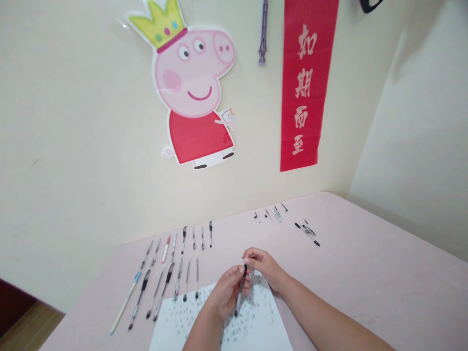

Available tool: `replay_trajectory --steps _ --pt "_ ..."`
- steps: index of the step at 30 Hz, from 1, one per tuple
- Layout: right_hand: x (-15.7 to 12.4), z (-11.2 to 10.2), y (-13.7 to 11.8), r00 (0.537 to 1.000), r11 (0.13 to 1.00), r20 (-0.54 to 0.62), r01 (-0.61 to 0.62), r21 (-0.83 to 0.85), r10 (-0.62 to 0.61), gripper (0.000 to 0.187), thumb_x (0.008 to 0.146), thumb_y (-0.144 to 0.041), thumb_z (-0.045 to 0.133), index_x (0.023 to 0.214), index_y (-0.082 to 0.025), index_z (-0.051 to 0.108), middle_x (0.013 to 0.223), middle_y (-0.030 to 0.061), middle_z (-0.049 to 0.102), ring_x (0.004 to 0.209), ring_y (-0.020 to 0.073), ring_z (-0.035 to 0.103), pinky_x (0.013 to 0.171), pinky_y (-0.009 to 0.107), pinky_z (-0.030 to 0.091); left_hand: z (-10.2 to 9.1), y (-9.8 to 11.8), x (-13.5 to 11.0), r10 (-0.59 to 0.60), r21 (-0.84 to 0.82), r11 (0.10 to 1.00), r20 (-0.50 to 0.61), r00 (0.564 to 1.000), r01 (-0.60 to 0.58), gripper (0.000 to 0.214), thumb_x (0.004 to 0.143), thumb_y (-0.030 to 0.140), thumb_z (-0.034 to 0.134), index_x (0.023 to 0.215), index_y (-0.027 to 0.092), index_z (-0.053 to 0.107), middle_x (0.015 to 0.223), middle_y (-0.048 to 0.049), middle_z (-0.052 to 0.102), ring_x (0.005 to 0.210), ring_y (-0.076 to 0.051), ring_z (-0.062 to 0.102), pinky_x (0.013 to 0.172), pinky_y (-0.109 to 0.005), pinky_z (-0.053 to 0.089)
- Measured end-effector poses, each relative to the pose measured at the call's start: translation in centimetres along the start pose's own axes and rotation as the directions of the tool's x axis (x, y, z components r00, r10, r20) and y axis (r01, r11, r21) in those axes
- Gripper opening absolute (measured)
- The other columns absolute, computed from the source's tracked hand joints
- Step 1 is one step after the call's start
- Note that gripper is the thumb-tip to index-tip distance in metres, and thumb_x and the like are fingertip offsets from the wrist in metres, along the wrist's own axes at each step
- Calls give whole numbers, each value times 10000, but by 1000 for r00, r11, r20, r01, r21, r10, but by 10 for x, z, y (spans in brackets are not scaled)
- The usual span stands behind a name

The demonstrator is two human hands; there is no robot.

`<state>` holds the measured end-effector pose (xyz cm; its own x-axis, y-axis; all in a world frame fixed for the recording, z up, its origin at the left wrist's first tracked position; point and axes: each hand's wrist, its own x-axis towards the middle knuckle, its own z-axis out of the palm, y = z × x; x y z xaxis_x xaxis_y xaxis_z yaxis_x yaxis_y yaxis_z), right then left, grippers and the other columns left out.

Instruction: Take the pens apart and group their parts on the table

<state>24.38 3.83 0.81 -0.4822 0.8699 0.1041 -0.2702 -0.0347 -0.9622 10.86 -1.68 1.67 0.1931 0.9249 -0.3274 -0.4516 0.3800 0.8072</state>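
Observation:
Over the written sheet of paper, my left hand grips a clear-barrelled pen with a black grip at its upper end and a dark lower end. The pen stands tilted, its lower end toward me. My right hand has its fingertips pinched together at the pen's upper end; whether a small part sits between them is too small to make out. Handwritten marks cover much of the sheet, partly hidden by my left hand and forearm.
Two rows of pens lie left of the paper, among them a black-grip pen, a pale yellow-blue pen and a pink-white pen. Small pen parts and a black-ended pen lie back right on the pink tabletop, against the wall.

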Motion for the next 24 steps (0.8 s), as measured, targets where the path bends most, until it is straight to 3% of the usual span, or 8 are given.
replay_trajectory --steps 5,10,15,24 --pt "-2 1 -3 999 999 -8 -54 -4 54 292 711 -415 641 878 -179 598 599 -37 553 551 114 507 542 238 375 0 0 -1 -6 4 1000 -6 1000 6 268 697 340 709 793 104 626 647 -3 548 510 -56 490 480 -169 432" --pt "-1 1 0 1000 999 14 23 -35 -22 290 704 -436 669 777 -179 558 581 -40 541 538 107 501 553 240 377 0 0 -1 3 19 1000 1 1000 -3 287 685 362 713 778 104 630 650 -5 545 513 -57 481 489 -176 423" --pt "0 0 3 999 1000 31 12 -15 -11 292 724 -451 651 778 -182 551 571 -40 547 514 115 516 537 245 378 -3 -2 2 42 34 998 55 998 -43 312 699 397 689 784 102 636 659 -6 532 475 -35 411 376 -141 280" --pt "1 -1 -2 994 1000 -110 8 -15 -10 279 690 -431 674 762 -171 602 617 -36 537 540 102 482 533 229 352 -4 -3 2 40 58 997 47 998 -43 337 677 408 707 787 98 633 658 -1 517 461 -26 373 362 -144 234"
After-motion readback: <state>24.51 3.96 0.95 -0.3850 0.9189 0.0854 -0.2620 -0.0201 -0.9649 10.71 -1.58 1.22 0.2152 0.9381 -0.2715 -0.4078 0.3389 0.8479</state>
